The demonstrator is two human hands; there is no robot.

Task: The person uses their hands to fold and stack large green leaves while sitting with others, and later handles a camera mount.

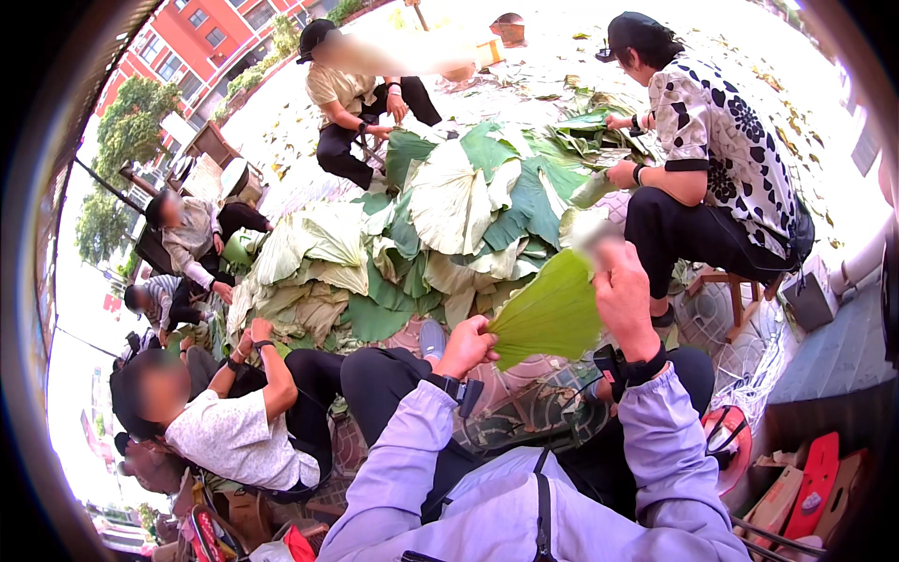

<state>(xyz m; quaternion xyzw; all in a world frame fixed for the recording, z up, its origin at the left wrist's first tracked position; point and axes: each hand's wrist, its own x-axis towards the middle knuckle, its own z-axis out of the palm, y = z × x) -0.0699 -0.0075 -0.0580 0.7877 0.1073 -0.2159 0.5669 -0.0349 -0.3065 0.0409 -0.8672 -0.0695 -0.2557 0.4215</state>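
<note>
Green leaf (548, 314) hangs between the two grips, held up on the near side of the leaf pile (449, 206). Left grip (468, 347) pinches its left edge, thumb against fingers; right grip (626, 292) grasps the upper right edge, fingertips blurred, so can't tell exact finger placement. Handling, my take: keep both pinches on the margin, pull light and even, wrists level; a blade this thin likely splits along the veins if one side yanks. Keep it clear of the knees below the grips. Pile sits beyond both grips; co-worker in a patterned shirt (726, 140) is up and right of the right grip. Writing: red flat package (815, 482), low right of the right grip, has pale marks, not legible to me.
</note>
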